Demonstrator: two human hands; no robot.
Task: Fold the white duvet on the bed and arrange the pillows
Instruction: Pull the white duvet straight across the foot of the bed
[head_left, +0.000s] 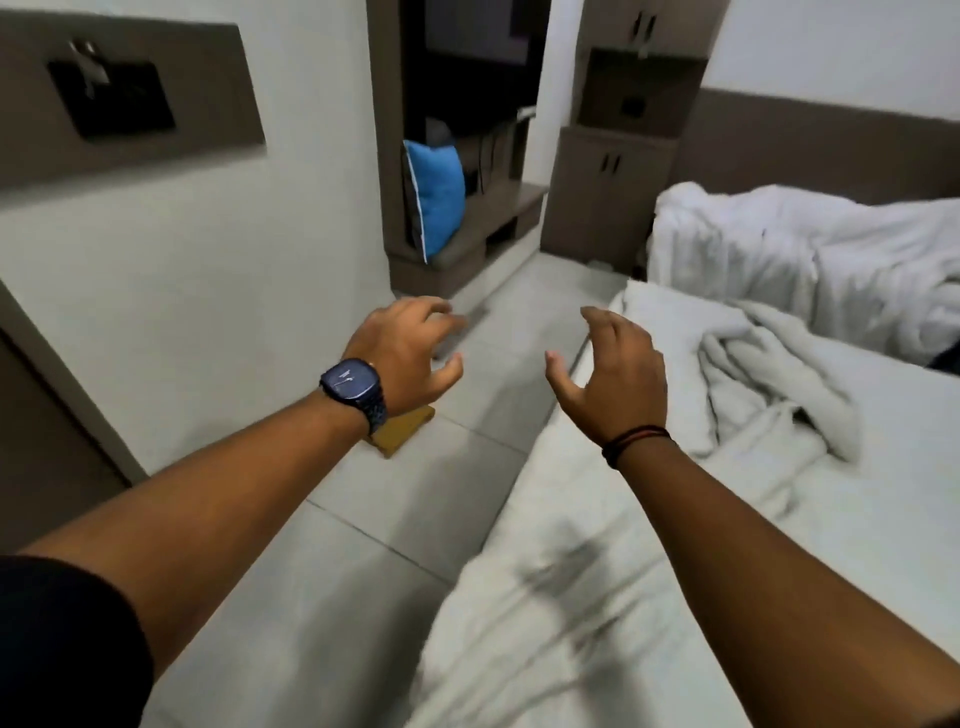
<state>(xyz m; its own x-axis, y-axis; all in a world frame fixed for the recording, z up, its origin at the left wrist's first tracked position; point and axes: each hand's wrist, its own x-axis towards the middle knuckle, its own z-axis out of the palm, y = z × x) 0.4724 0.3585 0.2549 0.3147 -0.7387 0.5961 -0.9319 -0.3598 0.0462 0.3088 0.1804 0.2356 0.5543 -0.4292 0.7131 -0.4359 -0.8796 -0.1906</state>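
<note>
Your left hand (405, 353) and right hand (615, 374) hover empty, fingers spread, at frame centre. The white duvet (810, 260) lies crumpled upper right on the bed (883, 545).

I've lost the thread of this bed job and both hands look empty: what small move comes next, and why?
Probably reach the right hand forward and to the right to grip the crumpled white duvet on the white-sheeted bed. Both it and the left hand hover open, holding nothing, and the duvet lies bunched and unfolded just beyond the right hand's fingers.
</note>
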